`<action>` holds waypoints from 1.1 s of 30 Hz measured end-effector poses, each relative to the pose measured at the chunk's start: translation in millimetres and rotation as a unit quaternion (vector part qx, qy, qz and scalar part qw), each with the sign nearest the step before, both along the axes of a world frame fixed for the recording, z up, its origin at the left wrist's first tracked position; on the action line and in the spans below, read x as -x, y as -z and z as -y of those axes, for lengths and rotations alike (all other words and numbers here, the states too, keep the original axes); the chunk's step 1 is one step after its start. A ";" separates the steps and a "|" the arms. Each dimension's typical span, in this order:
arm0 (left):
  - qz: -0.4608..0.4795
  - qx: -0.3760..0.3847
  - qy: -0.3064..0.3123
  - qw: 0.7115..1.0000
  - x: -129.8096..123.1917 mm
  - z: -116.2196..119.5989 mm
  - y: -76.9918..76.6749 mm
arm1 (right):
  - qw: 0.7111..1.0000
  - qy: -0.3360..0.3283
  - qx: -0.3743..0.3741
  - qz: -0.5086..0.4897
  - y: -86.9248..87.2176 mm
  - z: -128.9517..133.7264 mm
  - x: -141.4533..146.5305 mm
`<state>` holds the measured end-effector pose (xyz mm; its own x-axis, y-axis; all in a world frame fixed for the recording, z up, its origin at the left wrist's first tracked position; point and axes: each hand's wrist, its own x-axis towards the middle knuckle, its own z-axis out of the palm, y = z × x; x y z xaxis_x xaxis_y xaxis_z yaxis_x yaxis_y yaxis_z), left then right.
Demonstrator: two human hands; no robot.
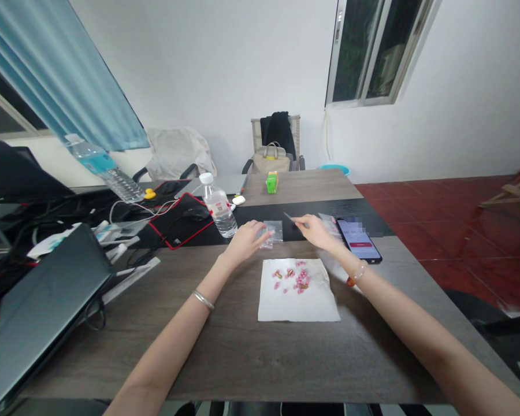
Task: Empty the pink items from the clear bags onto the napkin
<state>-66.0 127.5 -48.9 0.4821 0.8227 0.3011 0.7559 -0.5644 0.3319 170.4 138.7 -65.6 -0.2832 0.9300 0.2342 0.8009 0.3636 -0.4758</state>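
My left hand is over small clear plastic bags, its fingers spread; whether the fingertips touch them I cannot tell. Pinched in my right hand is a thin dark pointed tool, possibly tweezers, its tip toward the bags. Nearer to me lies a white paper sheet, with many small pink pieces and a few gold-coloured pieces scattered on it. A clear packet with pink contents rests just right of my right hand, beside a lit phone.
A water bottle stands beyond my left hand. To the left are a mouse pad, cables, a dark laptop and a larger bottle. A small green box sits farther back on the table.
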 end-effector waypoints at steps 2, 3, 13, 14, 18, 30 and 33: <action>0.029 -0.001 0.010 1.000 -11.7 0.0 -13.9 | 0.998 -0.001 0.001 -0.062 -4.0 -5.0 -3.5; 0.048 0.006 0.013 0.999 -18.1 -0.1 -20.4 | 0.996 -0.002 0.000 -0.086 -6.1 -6.9 -5.4; 0.200 0.185 0.058 0.960 -53.4 11.0 -55.5 | 0.881 -0.050 0.207 -0.423 -54.8 13.2 -20.5; 0.216 0.208 0.070 0.951 -53.0 12.5 -56.9 | 0.868 -0.072 0.236 -0.431 -59.8 17.6 -19.7; 0.251 0.268 0.091 0.926 -48.6 17.6 -60.5 | 0.822 -0.146 0.334 -0.437 -68.8 31.6 -13.0; 0.204 0.347 0.111 0.909 -45.3 22.8 -58.2 | 0.852 -0.119 0.344 -0.377 -69.5 42.9 1.3; 0.202 0.339 0.126 0.910 -47.6 24.8 -59.9 | 0.871 -0.112 0.316 -0.359 -70.3 45.9 4.1</action>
